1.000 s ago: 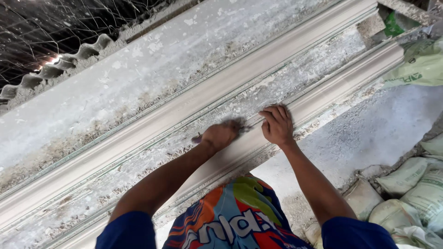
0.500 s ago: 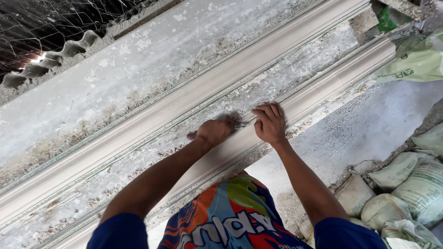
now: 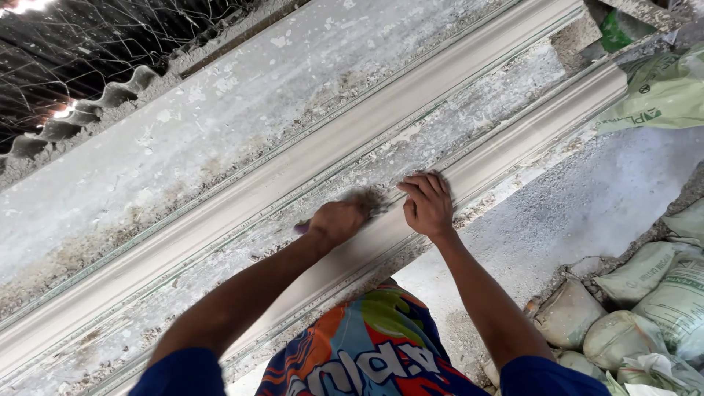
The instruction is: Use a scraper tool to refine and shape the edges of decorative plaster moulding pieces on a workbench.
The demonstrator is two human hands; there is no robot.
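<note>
Two long grey-white plaster mouldings lie side by side on a dusty workbench (image 3: 220, 117), running from lower left to upper right. My left hand (image 3: 337, 221) is closed around a small tool with a purple handle, and its blurred bristle end rests on the near moulding (image 3: 513, 147). My right hand (image 3: 427, 205) lies on the same moulding just to the right, fingers curled over its upper edge. The far moulding (image 3: 242, 198) lies untouched beyond both hands.
Several filled sacks (image 3: 645, 308) are piled on the floor at the lower right. A pale green bag (image 3: 660, 92) lies at the upper right. Corrugated sheet (image 3: 88, 110) and wire mesh border the bench's far left. My colourful shorts (image 3: 367, 352) show below.
Both hands have stayed together on the near moulding. The left hand's tool keeps blurring from small strokes. The view has shifted slightly.
</note>
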